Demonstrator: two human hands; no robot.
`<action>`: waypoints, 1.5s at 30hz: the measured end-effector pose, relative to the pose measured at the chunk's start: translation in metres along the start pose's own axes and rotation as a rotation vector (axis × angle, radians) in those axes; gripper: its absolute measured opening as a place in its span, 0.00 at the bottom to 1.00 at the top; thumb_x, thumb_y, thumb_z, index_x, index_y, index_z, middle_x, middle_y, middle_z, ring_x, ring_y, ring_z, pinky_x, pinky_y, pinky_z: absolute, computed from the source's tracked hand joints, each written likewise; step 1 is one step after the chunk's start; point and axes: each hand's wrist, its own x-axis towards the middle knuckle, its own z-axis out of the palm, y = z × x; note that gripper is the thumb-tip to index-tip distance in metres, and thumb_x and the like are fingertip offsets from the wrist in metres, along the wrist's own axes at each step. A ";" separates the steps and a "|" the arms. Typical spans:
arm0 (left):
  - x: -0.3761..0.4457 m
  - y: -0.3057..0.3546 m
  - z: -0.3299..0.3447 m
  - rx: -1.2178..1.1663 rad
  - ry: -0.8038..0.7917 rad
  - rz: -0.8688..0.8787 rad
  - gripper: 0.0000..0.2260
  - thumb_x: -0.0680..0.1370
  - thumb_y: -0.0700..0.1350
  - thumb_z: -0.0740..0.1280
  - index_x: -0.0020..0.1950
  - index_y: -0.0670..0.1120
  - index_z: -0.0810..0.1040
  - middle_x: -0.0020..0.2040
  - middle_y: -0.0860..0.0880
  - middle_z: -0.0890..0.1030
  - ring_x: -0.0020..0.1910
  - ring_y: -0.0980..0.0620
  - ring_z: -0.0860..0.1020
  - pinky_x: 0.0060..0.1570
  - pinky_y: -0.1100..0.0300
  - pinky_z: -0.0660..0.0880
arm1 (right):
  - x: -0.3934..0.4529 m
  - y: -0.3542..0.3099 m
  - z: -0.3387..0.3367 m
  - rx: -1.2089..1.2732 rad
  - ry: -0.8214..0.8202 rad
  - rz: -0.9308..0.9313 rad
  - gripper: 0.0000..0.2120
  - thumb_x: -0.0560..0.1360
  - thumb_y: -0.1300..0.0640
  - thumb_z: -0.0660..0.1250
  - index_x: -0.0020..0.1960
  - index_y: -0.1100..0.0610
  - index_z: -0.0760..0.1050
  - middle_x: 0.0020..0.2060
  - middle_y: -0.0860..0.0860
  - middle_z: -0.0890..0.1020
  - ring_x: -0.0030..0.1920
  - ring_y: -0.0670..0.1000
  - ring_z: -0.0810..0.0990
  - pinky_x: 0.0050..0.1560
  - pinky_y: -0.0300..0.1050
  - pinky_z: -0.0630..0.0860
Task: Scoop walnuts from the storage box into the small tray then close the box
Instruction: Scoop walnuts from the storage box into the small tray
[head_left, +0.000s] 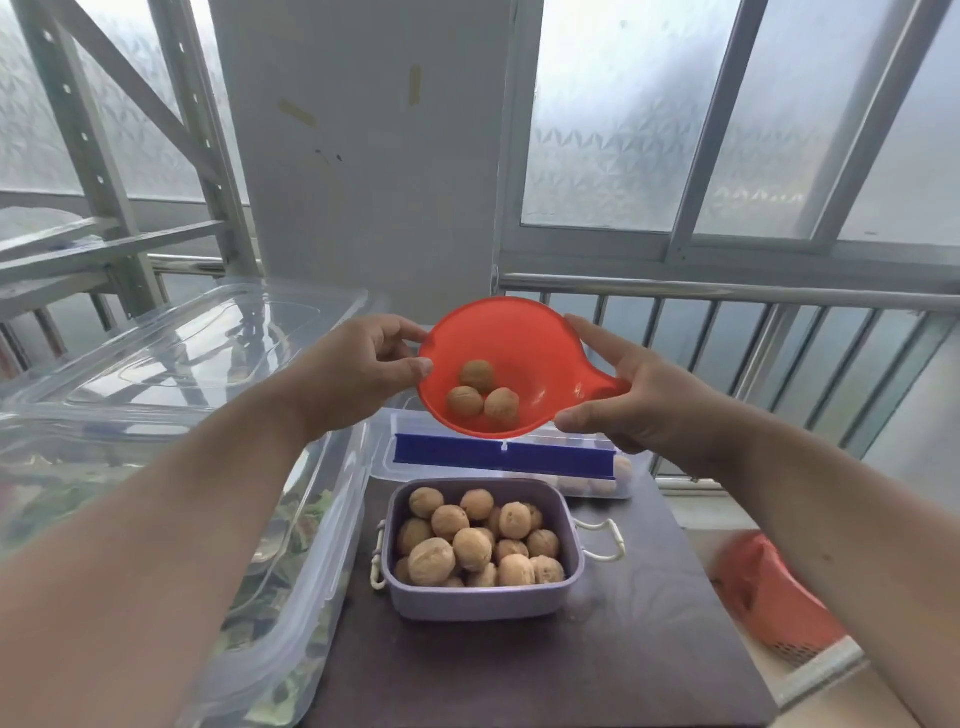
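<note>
An orange-red scoop (524, 343) with three walnuts (480, 396) in it hangs in the air above the table. My left hand (358, 374) pinches its left rim. My right hand (628, 395) grips its short handle on the right. Below and nearer to me, a small lilac tray (480, 600) stands on the dark table, filled with several walnuts (475, 540). Behind the tray lies a clear storage box (597, 480) with a blue strip (498, 454) across it; a few walnuts show through its right end. The scoop hides part of the box.
A large clear plastic bin (270, 597) with a clear lid (171, 358) stands at the left, leafy greens inside. An orange perforated basket (774, 603) lies at the right, off the dark table (613, 670). A metal railing (753, 332) and windows run behind.
</note>
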 end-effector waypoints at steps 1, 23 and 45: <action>-0.001 0.001 0.000 -0.012 -0.015 0.000 0.12 0.82 0.43 0.73 0.65 0.49 0.81 0.38 0.55 0.86 0.36 0.64 0.82 0.38 0.71 0.74 | -0.004 0.001 0.000 -0.004 0.012 -0.009 0.45 0.73 0.69 0.78 0.77 0.35 0.63 0.30 0.38 0.80 0.27 0.42 0.78 0.30 0.32 0.72; -0.007 0.000 -0.001 -0.067 -0.298 0.035 0.11 0.79 0.39 0.77 0.60 0.50 0.88 0.49 0.39 0.88 0.53 0.37 0.86 0.59 0.49 0.83 | -0.069 0.028 0.029 -0.422 0.042 -0.200 0.53 0.75 0.59 0.79 0.78 0.23 0.50 0.49 0.27 0.82 0.41 0.40 0.84 0.49 0.30 0.76; -0.009 0.005 0.000 -0.119 -0.322 0.058 0.10 0.76 0.41 0.80 0.56 0.50 0.90 0.51 0.41 0.89 0.57 0.35 0.86 0.65 0.44 0.82 | -0.078 0.025 0.033 -0.917 0.222 -0.284 0.51 0.72 0.52 0.79 0.83 0.32 0.50 0.27 0.36 0.64 0.29 0.44 0.65 0.32 0.47 0.70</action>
